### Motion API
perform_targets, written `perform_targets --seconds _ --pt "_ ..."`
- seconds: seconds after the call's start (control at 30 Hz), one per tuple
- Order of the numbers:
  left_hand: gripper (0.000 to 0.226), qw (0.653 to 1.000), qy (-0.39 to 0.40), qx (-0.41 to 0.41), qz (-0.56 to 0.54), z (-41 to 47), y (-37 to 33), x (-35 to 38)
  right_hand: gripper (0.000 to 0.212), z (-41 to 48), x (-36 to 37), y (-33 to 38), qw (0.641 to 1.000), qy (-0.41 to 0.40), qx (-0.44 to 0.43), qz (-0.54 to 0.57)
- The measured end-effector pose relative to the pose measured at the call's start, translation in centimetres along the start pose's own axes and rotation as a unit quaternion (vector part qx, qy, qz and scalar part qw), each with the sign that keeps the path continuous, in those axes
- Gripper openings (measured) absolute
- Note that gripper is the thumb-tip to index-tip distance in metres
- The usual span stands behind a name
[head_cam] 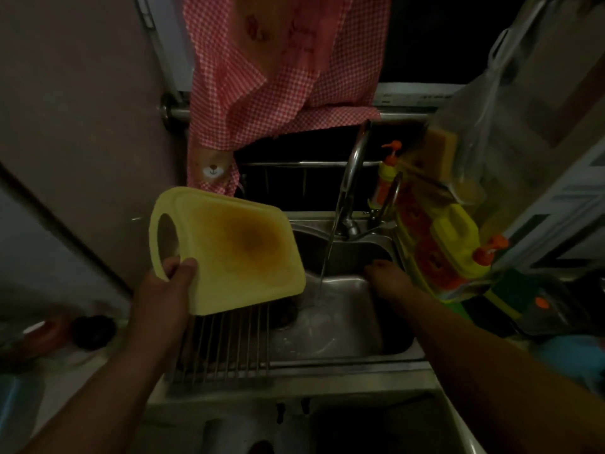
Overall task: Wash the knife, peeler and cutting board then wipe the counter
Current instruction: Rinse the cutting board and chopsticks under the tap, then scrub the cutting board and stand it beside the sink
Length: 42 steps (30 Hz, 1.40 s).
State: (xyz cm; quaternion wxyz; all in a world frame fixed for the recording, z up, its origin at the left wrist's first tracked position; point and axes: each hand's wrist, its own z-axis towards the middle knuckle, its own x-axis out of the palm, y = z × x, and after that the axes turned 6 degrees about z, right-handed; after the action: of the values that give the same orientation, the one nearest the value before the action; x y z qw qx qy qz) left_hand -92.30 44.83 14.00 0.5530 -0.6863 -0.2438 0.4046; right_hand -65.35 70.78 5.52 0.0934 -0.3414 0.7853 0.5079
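Note:
A yellow plastic cutting board (229,250) with a brown-stained middle and an oval handle hole is held tilted above the left part of the steel sink (347,326). My left hand (170,283) grips it at the handle end. My right hand (389,276) reaches down to the sink's right wall, and its fingers are too dark to read. Water runs from the curved tap (352,172) into the basin between my hands. No knife or peeler can be made out.
A wire rack (226,342) spans the sink's left side. Yellow dish-soap bottles (442,244) with orange pumps, a sponge (440,149) and a plastic bag (484,103) crowd the right. A red checked cloth (278,77) hangs behind. Dark round objects (93,330) sit on the left counter.

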Motion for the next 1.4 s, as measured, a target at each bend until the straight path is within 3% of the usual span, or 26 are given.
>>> perform_targets --seconds 0.1,0.2,0.37,0.4,0.5,0.63,0.8,0.9,1.07,1.27,1.33,1.4 --pt "0.019 0.998 0.050 0.015 0.026 2.6 0.2 3.8 0.036 3.6 0.8 1.4 0.997 -0.016 0.017 0.074" --pt "0.015 0.995 0.078 0.028 0.052 4.2 -0.1 7.4 0.019 7.7 1.6 2.0 0.981 -0.053 0.024 0.185" --pt "0.022 0.990 0.128 0.014 0.057 6.0 -0.7 11.0 0.098 18.7 3.5 -2.8 0.970 -0.096 0.014 0.221" --pt "0.021 0.990 0.130 0.009 0.059 6.3 -0.9 11.4 0.105 18.8 3.9 -2.5 0.972 -0.103 -0.002 0.210" --pt "0.019 0.987 0.146 0.002 0.068 6.7 -0.8 11.8 0.092 18.0 3.7 -1.5 0.985 -0.092 -0.046 0.136" --pt "0.019 0.985 0.159 0.000 0.069 6.6 -0.9 11.9 0.096 13.3 1.7 1.4 0.993 -0.089 -0.075 -0.032" --pt "0.022 0.987 0.142 0.001 0.070 5.3 -2.0 9.9 0.023 3.8 1.5 4.1 0.985 -0.092 -0.136 -0.047" --pt "0.020 0.992 0.114 -0.019 0.048 3.4 -2.6 6.8 0.029 -2.9 3.4 1.4 0.985 -0.123 -0.080 -0.086" --pt "0.026 0.993 0.096 -0.066 0.019 -1.5 -3.8 2.2 0.038 -13.6 7.2 0.5 0.967 0.010 -0.237 -0.096" --pt "0.032 0.992 0.122 -0.035 0.008 -8.1 -7.3 0.1 0.081 -19.3 8.2 4.1 0.882 0.075 -0.445 -0.137" --pt "0.021 0.991 0.129 -0.034 -0.005 -9.6 -8.6 0.0 0.074 -20.7 8.2 5.6 0.843 0.066 -0.506 -0.170" --pt "0.027 0.987 0.158 -0.031 -0.005 -10.5 -10.0 -0.6 0.054 -21.2 7.6 6.8 0.818 0.047 -0.548 -0.167"
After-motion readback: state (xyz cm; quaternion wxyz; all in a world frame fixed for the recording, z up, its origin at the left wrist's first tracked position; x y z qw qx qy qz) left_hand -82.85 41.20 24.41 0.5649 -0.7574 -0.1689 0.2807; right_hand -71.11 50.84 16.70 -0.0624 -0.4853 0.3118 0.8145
